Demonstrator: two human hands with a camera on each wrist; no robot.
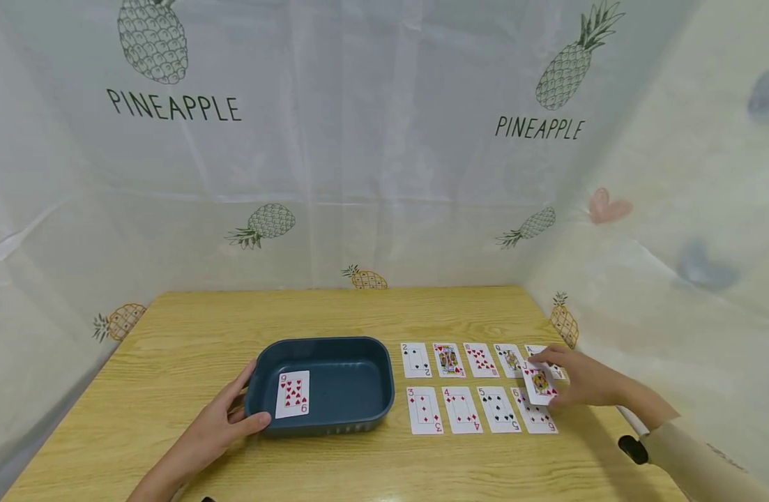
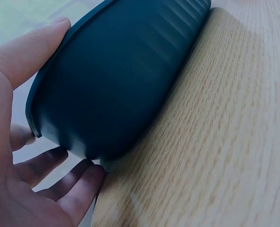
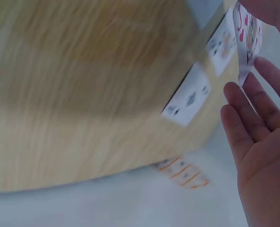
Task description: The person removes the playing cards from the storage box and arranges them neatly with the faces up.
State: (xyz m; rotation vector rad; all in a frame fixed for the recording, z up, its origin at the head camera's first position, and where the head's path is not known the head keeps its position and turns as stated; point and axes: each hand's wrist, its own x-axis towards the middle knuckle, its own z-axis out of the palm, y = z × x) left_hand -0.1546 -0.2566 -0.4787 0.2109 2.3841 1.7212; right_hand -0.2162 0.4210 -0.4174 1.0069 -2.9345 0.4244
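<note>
My left hand [image 1: 217, 418] grips the left end of a dark blue tray [image 1: 353, 390], thumb on the rim and fingers against the outer wall. In the left wrist view, the thumb [image 2: 40, 45] and fingers lie about the tray's end wall [image 2: 102, 85]. Inside the tray lies a nine of hearts [image 1: 293, 394], face up. At the right, my right hand [image 1: 588, 380] pinches a jack of hearts [image 1: 539, 385], tilted and overlapping the six of diamonds [image 1: 536, 417] and black ace [image 1: 535, 348] in view. The right wrist view shows that jack [image 3: 248, 35] between thumb and fingers.
Face-up cards lie in two rows right of the tray. Behind are a black two [image 1: 415, 360], king [image 1: 449, 360], ten of hearts [image 1: 480, 360] and queen [image 1: 509, 360]; in front, a three [image 1: 424, 411], four [image 1: 462, 410] and five [image 1: 499, 410]. Pineapple-printed cloth [image 1: 359, 160] surrounds the wooden table [image 1: 208, 314].
</note>
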